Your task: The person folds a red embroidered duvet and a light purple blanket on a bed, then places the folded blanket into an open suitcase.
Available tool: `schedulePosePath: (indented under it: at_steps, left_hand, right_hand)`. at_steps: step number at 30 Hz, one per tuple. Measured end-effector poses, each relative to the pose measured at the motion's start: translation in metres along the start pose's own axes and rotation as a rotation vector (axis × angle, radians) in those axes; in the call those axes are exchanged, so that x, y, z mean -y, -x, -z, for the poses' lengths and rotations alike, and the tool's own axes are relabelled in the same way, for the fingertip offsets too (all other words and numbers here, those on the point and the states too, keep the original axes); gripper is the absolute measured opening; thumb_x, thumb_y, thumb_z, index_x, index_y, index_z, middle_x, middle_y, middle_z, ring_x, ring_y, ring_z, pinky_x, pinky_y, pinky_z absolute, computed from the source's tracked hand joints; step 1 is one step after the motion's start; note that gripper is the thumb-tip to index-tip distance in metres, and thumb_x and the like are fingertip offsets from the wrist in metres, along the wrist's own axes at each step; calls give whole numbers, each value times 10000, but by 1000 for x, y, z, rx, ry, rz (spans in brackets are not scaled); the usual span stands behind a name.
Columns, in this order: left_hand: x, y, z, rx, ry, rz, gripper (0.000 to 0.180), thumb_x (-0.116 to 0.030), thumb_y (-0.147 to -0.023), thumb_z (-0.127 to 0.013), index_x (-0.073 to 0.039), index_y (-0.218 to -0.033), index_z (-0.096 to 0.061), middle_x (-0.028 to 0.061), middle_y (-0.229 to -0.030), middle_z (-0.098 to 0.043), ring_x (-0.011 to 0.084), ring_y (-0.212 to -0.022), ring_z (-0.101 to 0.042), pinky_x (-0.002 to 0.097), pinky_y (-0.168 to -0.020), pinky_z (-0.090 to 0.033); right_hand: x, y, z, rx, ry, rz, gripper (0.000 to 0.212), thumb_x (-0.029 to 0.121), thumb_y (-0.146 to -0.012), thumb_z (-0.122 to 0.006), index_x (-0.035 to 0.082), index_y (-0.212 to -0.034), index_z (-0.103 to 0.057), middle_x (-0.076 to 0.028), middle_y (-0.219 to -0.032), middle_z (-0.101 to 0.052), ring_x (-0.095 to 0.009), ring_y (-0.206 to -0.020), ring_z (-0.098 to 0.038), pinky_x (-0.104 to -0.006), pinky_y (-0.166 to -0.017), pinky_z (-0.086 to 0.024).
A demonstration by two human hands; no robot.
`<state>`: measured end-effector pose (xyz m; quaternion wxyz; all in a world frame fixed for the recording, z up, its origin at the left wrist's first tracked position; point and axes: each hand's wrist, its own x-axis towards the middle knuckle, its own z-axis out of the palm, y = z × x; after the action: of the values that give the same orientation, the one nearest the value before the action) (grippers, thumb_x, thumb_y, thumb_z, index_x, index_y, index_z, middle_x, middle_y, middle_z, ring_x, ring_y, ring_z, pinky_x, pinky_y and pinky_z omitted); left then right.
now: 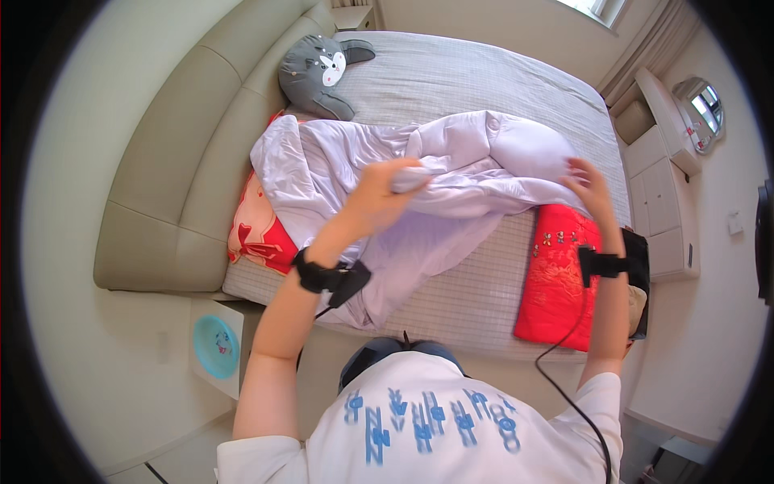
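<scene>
1. Left hand (380, 194), just above centre toward 12: closed, fingers wrapped round a bunched fold of the pale lavender, smooth-fabric quilt (463, 169).
2. Right hand (592, 189), between 2 and 3: part-open, fingers apart and slightly curled, at the quilt's 3 o'clock end; blurred, can't tell if touching.
3. Quilt: rumpled across the middle of the bed with grey checked sheet (484, 68), puffed up toward 1, one loose part hanging toward 6.
4. Red folded fabric bundle with small figures (552, 282): on bed, between 3 and 4, below right hand.
5. Red-and-pink patterned pillow (258, 222): 9 o'clock, partly under quilt.
6. Grey plush animal cushion with white face (310, 77): 11 o'clock, by the beige padded headboard (177, 161).
</scene>
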<state>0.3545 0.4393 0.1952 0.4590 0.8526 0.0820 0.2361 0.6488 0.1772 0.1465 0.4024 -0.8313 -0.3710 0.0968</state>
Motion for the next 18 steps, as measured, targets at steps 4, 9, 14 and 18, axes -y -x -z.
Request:
schedulePosePath:
  at_steps: [4, 9, 14, 18]
  left_hand:
    - [-2, -16, -62, 49, 205, -164, 208, -96, -733, -650, 15, -897, -587, 89, -774, -573, 144, -721, -545, 267, -641, -431]
    - [15, -2, -72, -69, 16, -210, 363, -56, -653, -671, -17, -1000, -571, 95, -970, -541, 179, -896, -534, 272, -780, -413]
    - [64, 58, -97, 279, 237, 161, 735, -190, -636, -735, -74, -1264, -372, 146, -1116, -537, 284, -1061, -506, 329, -851, -406]
    - [152, 116, -144, 311, 131, 242, 681, -211, -628, -743, -63, -1217, -434, 150, -1010, -587, 274, -941, -560, 318, -821, -420]
  right_hand:
    - [124, 32, -105, 391, -303, 405, 636, 91, -656, -708, 49, -1226, -430, -120, -1151, -522, -222, -1071, -495, -329, -908, -376]
    - [120, 31, -139, 446, -247, 237, 446, 0, -678, -603, -13, -1115, -514, -142, -963, -605, -204, -939, -571, -302, -785, -443]
    - [138, 45, -113, 142, -281, 343, 317, -14, -739, -550, -26, -1056, -543, -130, -882, -620, -163, -839, -593, -276, -729, -451]
    - [187, 61, -58, -146, -144, 364, 254, 66, -812, -568, -19, -1050, -546, -76, -941, -600, -126, -863, -560, -252, -749, -437]
